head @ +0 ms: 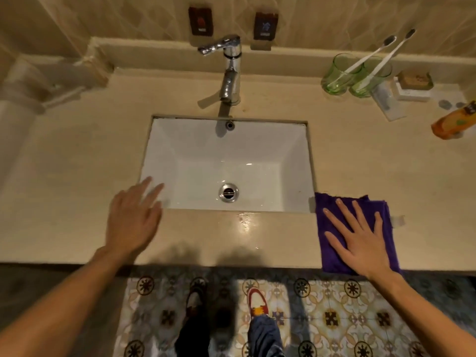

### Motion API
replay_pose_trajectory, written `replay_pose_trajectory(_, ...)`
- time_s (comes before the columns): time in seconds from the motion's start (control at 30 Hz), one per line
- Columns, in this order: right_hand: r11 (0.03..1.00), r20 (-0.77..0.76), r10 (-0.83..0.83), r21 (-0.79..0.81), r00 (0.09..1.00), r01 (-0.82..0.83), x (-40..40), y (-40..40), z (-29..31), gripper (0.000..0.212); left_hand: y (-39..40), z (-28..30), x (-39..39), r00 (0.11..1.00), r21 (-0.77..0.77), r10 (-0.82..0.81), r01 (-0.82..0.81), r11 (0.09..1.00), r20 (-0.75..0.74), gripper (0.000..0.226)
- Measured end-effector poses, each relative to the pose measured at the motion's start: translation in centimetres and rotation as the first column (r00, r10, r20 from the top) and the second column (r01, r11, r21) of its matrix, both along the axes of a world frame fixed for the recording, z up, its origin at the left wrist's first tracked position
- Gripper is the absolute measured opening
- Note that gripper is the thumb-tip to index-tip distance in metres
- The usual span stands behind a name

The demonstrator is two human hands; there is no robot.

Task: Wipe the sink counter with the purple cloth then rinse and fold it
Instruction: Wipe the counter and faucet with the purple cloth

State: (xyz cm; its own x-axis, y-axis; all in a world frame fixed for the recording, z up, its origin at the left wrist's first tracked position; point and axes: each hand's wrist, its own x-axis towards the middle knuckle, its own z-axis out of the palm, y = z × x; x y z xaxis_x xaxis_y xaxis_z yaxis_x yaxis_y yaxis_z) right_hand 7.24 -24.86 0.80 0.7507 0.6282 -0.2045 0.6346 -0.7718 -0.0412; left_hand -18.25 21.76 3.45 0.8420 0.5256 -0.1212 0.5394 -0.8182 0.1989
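Note:
The purple cloth [332, 256] lies folded flat on the beige counter [85, 161], just right of the white sink basin [195, 150], reaching the counter's front edge. My right hand [360, 238] rests flat on top of the cloth, fingers spread. Over the counter at the basin's front left corner hovers my left hand [131, 220], blurred, fingers apart and holding nothing. The chrome tap [230, 70] stands behind the basin; no water is running. A wet patch [244, 222] shines on the counter strip in front of the basin.
Two green glasses [337, 74] with toothbrushes, a soap dish [412, 86] and an orange tube [456, 122] stand at the back right. A drain [228, 193] sits in the basin floor. Patterned floor tiles and my feet show below the counter edge.

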Motion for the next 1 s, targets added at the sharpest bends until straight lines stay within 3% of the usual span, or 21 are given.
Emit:
replay_pose_trajectory(0.2, 0.999, 0.006, -0.053, 0.005, 0.999, 0.053, -0.9, 0.8, 0.0, 0.063, 10.8, -1.4, -5.9, 0.983, 0.061, 0.153, -0.147, 0.987, -0.104, 0.073)
replay_pose_trajectory(0.47, 0.986, -0.016, -0.164, 0.022, 0.986, 0.164, -8.9, 10.2, -0.1, 0.061, 12.5, -3.5, -6.9, 0.983, 0.026, 0.158, -0.156, 0.987, -0.094, 0.064)
replay_pose_trajectory(0.73, 0.997, -0.059, -0.037, 0.065, 0.998, 0.041, -19.3, 28.3, -0.3, 0.059, 13.1, -4.1, -7.0, 0.985, 0.018, 0.147, -0.146, 0.989, -0.096, 0.062)
replay_pose_trajectory(1.0, 0.978, -0.172, 0.129, 0.185, 0.977, -0.097, -24.8, 40.7, 0.8, 0.059, 13.4, -4.5, -7.4, 0.988, 0.049, 0.140, -0.137, 0.989, -0.064, 0.062)
